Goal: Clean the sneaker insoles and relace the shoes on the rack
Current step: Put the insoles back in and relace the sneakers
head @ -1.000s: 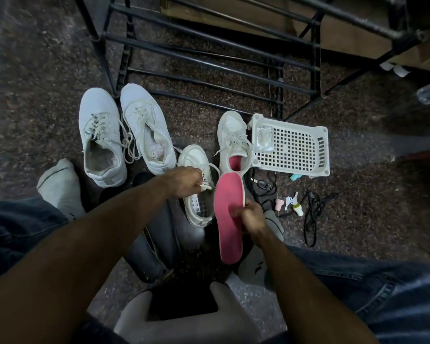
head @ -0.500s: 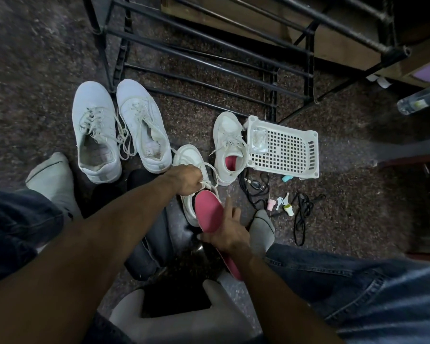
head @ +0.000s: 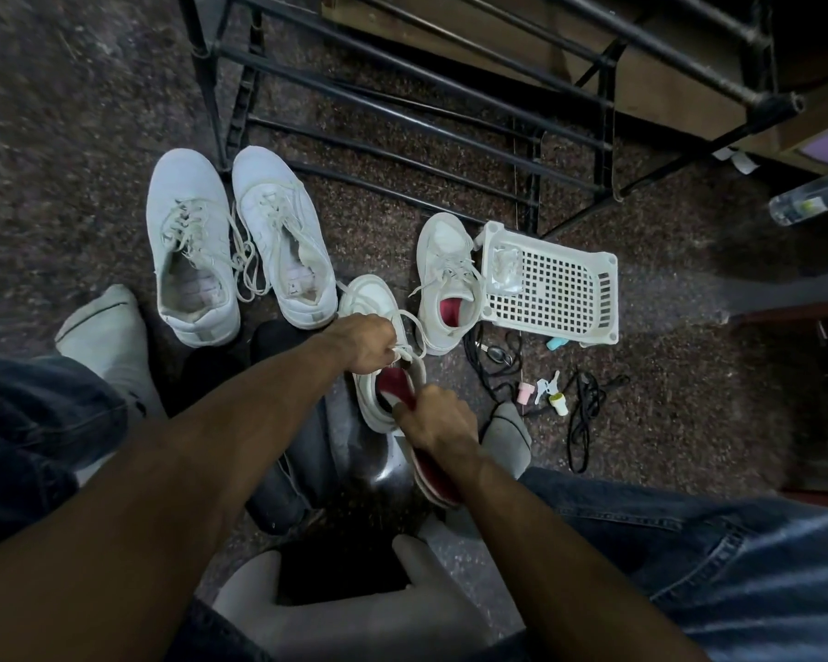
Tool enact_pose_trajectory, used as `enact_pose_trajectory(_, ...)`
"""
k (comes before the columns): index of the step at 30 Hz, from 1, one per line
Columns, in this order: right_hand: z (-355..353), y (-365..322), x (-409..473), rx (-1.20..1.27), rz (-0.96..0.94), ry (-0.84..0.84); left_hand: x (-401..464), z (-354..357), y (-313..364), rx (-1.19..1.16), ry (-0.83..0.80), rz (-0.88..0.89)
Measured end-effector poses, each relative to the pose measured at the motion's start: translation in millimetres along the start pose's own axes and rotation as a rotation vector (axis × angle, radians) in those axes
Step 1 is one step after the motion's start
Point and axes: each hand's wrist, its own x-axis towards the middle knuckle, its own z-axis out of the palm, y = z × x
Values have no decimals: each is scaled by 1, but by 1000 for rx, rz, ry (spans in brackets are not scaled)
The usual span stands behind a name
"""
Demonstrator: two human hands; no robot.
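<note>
Head view: red insole (head: 395, 387), previously outside, is being pushed into sneaker (head: 378, 327) by gripping right hand (head: 433, 415); laces are being pinched by left hand (head: 369, 344).

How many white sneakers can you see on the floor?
4. Two white lace-up sneakers lie side by side at left, one is in the hands, one sits beside the white plastic basket. None seems hidden.

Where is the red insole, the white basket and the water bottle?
red insole (head: 397, 385), head view, on the front end entering the sneaker.
white basket (head: 553, 281), head view, on its grid bottom.
water bottle (head: 811, 204), head view, on its clear side at the right edge.
</note>
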Motion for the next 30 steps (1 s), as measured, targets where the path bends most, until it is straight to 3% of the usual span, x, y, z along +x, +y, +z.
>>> enact_pose_trajectory(4,-2,-12,9,48,25,56,-1,-1,2,-13,8,-6)
enact_pose_trajectory(14,39,25,-30,11,67,-21,0,-3,-1,-39,-21,13)
enact_pose_trajectory(20,29,11,-19,127,29,107,-1,-2,-1,-25,-5,11)
enact_pose_trajectory(25,24,-12,-1,283,146,106,0,1,-1,-26,7,2)
enact_pose_trajectory(30,25,13,-1,374,205,16,1,0,-2,-41,0,12)
